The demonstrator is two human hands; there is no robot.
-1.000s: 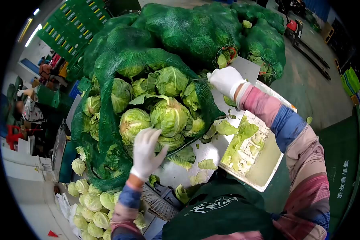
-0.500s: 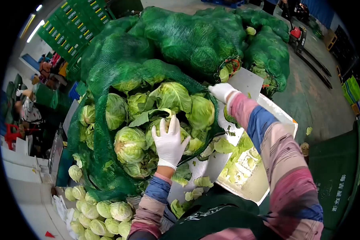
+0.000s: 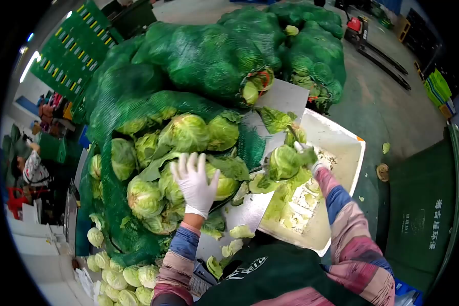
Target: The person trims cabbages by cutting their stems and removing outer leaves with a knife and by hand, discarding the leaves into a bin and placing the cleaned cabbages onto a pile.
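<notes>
Spread fingers of my white-gloved left hand (image 3: 195, 184) rest on cabbages at the mouth of an open green net sack (image 3: 107, 168). Beside that hand lies a brown-tinged cabbage (image 3: 145, 197). My right hand (image 3: 307, 153), also gloved, is at the right of a loose cabbage (image 3: 283, 162) with spread outer leaves, above the near side of a white bin (image 3: 336, 137). Leaves partly hide its fingers, so its grip is unclear. Leaf scraps lie in the bin and on the metal surface (image 3: 250, 206).
Full green net sacks (image 3: 204, 58) stand behind. Trimmed cabbages (image 3: 117, 279) are heaped at the lower left. A large green bin (image 3: 423, 204) is at the right, a pallet jack (image 3: 377, 51) beyond. Green crates (image 3: 69, 53) are stacked at the upper left; people are behind at the left.
My right hand has moved from the sack's edge down and right to the white bin. The net is pulled back, and a leafy cabbage now lies by that hand. The view has shifted.
</notes>
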